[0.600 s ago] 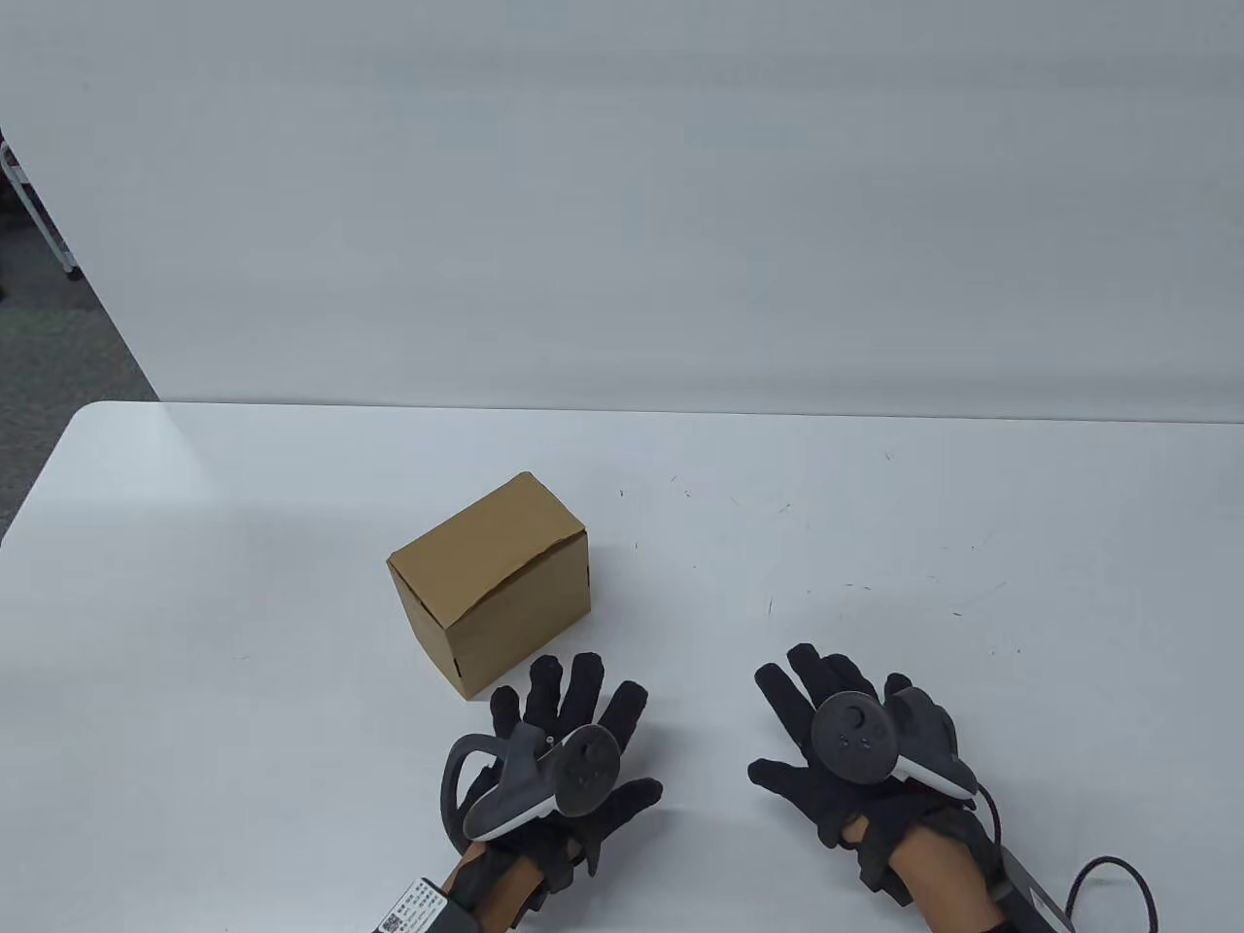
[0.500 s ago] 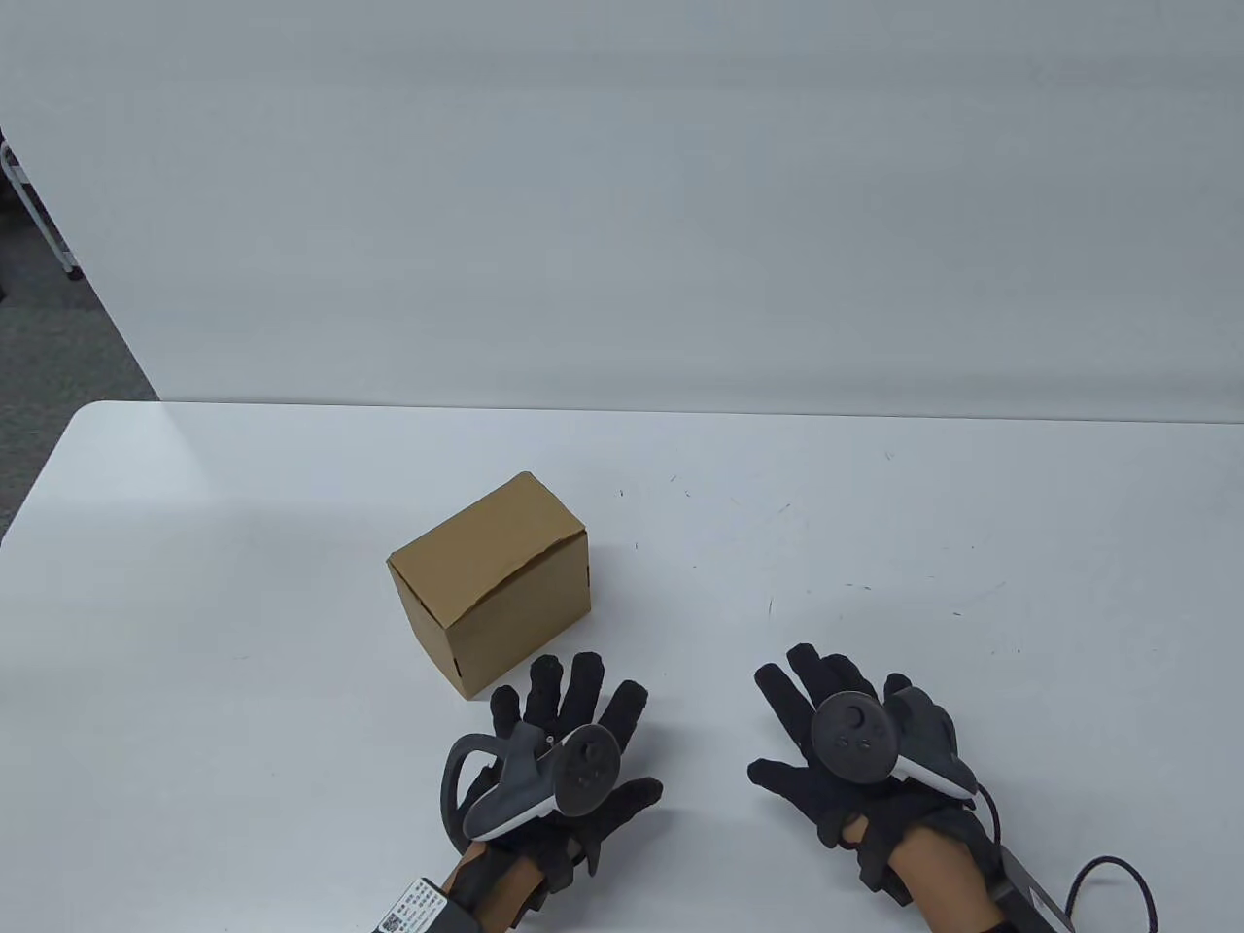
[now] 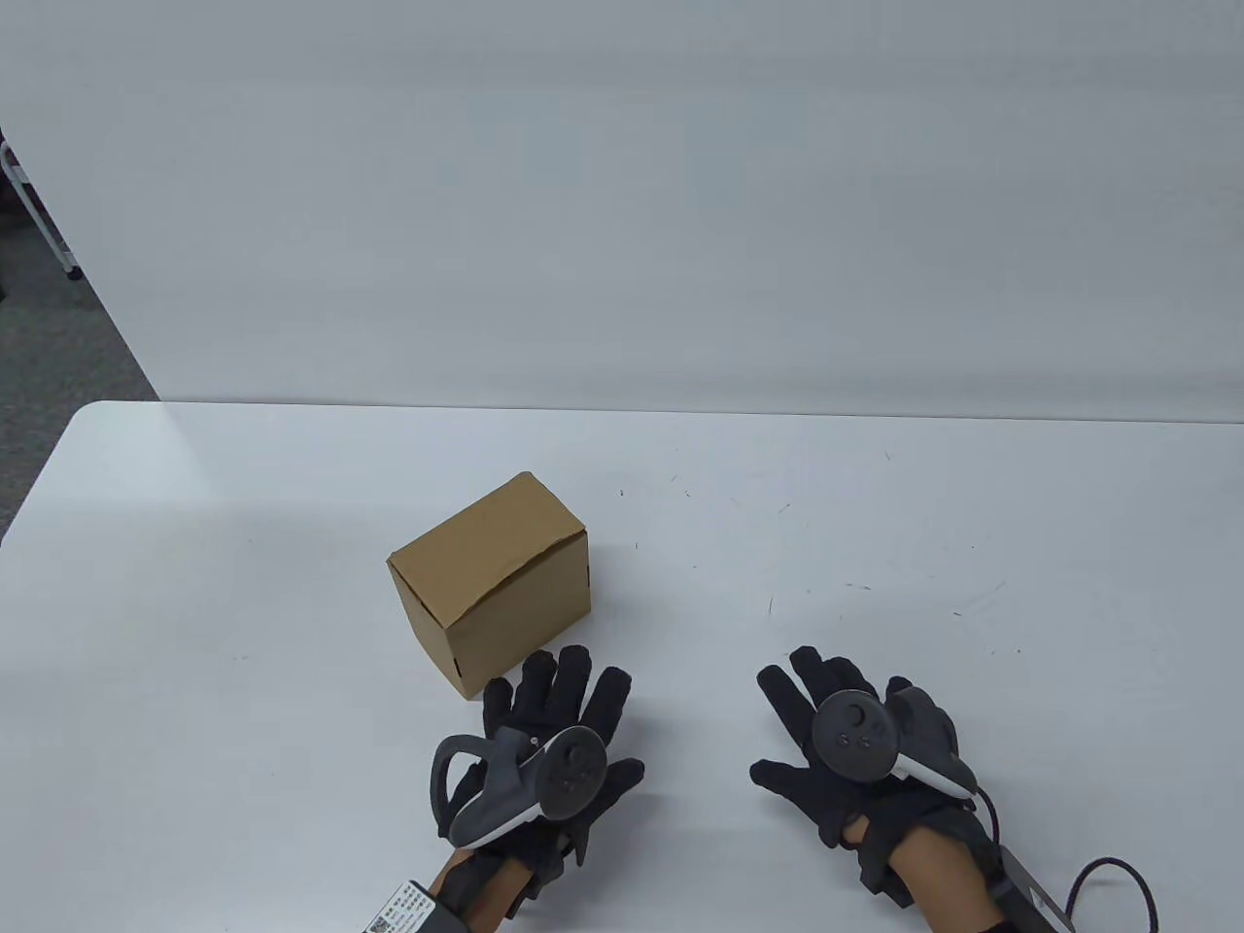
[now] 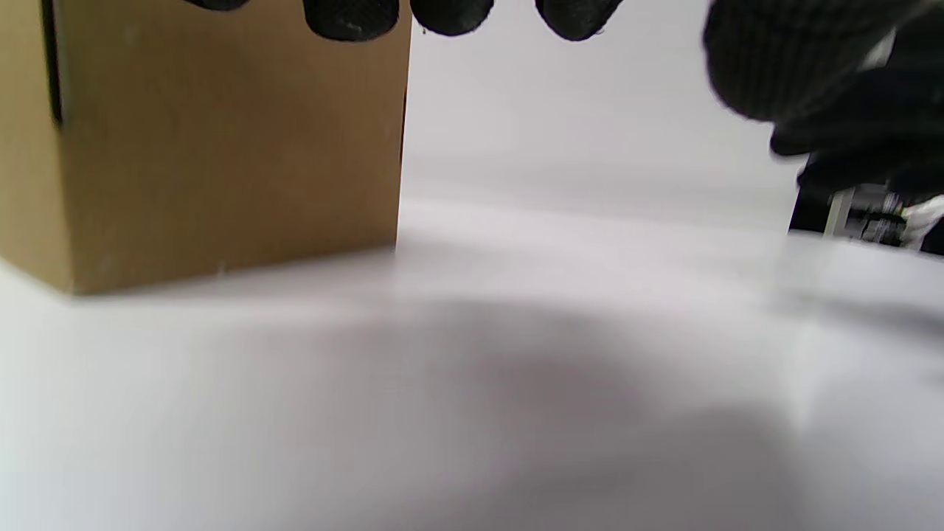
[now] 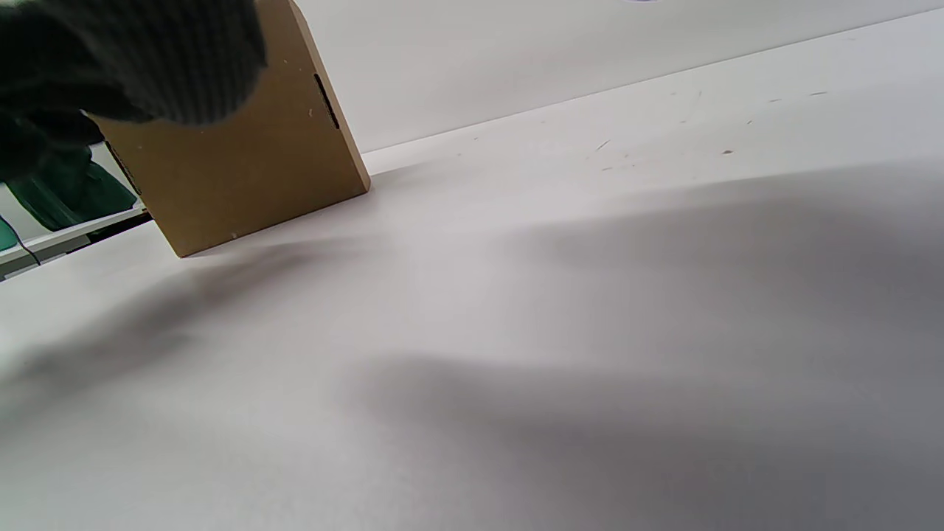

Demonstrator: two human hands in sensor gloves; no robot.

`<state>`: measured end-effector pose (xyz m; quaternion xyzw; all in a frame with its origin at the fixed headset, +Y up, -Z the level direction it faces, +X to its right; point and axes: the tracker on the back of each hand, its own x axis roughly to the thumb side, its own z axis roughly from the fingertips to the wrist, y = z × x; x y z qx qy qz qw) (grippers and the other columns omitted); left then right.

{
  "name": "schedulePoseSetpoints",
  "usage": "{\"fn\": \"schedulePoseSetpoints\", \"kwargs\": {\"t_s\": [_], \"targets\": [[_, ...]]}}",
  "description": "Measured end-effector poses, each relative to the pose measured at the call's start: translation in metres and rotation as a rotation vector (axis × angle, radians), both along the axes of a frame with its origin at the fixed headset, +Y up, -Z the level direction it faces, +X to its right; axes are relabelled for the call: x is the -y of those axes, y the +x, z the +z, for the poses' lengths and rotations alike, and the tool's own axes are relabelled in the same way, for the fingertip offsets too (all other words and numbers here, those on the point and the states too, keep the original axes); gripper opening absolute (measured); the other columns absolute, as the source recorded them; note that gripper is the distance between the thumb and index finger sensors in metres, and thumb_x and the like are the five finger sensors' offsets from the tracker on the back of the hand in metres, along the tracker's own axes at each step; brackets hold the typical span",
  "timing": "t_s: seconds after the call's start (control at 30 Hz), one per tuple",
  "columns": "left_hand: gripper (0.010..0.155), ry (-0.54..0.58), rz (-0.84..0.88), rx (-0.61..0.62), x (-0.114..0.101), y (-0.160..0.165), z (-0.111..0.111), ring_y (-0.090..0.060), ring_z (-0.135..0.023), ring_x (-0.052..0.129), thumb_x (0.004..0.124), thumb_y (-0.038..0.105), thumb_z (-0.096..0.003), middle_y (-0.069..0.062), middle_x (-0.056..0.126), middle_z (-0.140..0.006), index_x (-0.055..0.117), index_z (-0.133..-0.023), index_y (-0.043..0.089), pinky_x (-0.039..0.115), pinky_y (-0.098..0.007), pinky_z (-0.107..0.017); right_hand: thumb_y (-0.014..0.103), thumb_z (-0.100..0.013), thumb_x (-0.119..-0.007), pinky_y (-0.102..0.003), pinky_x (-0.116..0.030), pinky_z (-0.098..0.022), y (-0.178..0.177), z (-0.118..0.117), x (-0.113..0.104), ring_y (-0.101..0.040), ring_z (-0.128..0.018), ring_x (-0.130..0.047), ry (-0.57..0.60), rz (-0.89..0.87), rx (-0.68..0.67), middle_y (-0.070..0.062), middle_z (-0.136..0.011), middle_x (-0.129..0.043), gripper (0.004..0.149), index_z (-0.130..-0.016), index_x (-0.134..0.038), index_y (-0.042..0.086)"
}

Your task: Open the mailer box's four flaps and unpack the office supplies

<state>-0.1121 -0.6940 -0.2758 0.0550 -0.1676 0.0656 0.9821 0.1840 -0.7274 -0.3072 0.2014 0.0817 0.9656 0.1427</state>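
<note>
A small brown cardboard mailer box (image 3: 496,581) stands closed on the white table (image 3: 243,544), left of centre. My left hand (image 3: 554,719) hovers just in front of the box with fingers spread, empty; its fingertips (image 4: 450,11) hang just short of the box's near face (image 4: 221,140) in the left wrist view. My right hand (image 3: 836,729) is spread open and empty over the table, to the right of the box and apart from it. The box also shows in the right wrist view (image 5: 243,162), at the upper left. No office supplies are visible.
The table's far edge (image 3: 680,413) meets a plain grey wall. Its left corner (image 3: 87,418) is rounded, with carpet floor beyond. A cable (image 3: 1118,875) trails from my right wrist at the bottom right.
My left hand has moved slightly left and forward, closer to the box's near face. The right hand and the box have not moved.
</note>
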Motion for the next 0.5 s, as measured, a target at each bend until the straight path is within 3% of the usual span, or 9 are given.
{"fn": "schedulePoseSetpoints", "kwargs": {"t_s": [0.07,0.13,0.23,0.37,0.5], "targets": [[0.081,0.152,0.031,-0.027,-0.029,-0.009,0.004,-0.046,-0.114,0.050,0.080,0.065,-0.0474,-0.009,0.041,-0.124,0.041,-0.113,0.038,0.046,-0.073,-0.075,0.061,-0.045,-0.071,-0.089,-0.025,-0.051,0.001,0.000,-0.001,-0.054,-0.100,-0.034,0.005,-0.008,-0.001,-0.012,-0.114,-0.019,0.082,-0.105,-0.025,0.030],[0.083,0.227,0.064,-0.072,-0.053,-0.023,-0.001,-0.045,-0.115,0.047,0.081,0.064,-0.0473,-0.008,0.039,-0.125,0.038,-0.114,0.039,0.045,-0.072,-0.076,0.061,-0.046,-0.072,-0.089,-0.025,-0.051,0.002,0.000,-0.001,-0.054,-0.100,-0.034,0.000,-0.014,-0.002,-0.012,-0.114,-0.019,0.082,-0.105,-0.025,0.030],[0.091,0.154,0.045,-0.179,-0.071,-0.055,-0.030,-0.047,-0.117,0.032,0.081,0.068,-0.0460,-0.007,0.022,-0.126,0.028,-0.114,0.041,0.034,-0.074,-0.077,0.061,-0.046,-0.072,-0.089,-0.025,-0.051,0.002,-0.001,0.001,-0.054,-0.100,-0.034,-0.012,-0.016,-0.005,-0.013,-0.114,-0.019,0.082,-0.105,-0.025,0.030],[0.101,-0.098,0.202,-0.275,-0.049,-0.110,-0.082,-0.052,-0.116,0.015,0.084,0.071,-0.0432,-0.009,0.006,-0.125,0.019,-0.114,0.039,0.028,-0.078,-0.076,0.061,-0.046,-0.072,-0.089,-0.025,-0.051,0.003,-0.001,-0.001,-0.054,-0.100,-0.033,-0.010,-0.027,-0.005,-0.012,-0.114,-0.019,0.082,-0.105,-0.025,0.030],[0.108,-0.235,0.244,-0.310,-0.022,-0.133,-0.105,-0.056,-0.115,0.016,0.086,0.074,-0.0402,-0.014,0.004,-0.123,0.016,-0.113,0.037,0.030,-0.080,-0.074,0.061,-0.046,-0.072,-0.089,-0.025,-0.051,0.006,-0.003,-0.001,-0.054,-0.100,-0.034,-0.018,-0.032,0.002,-0.013,-0.114,-0.022,0.082,-0.105,-0.026,0.029]]}}
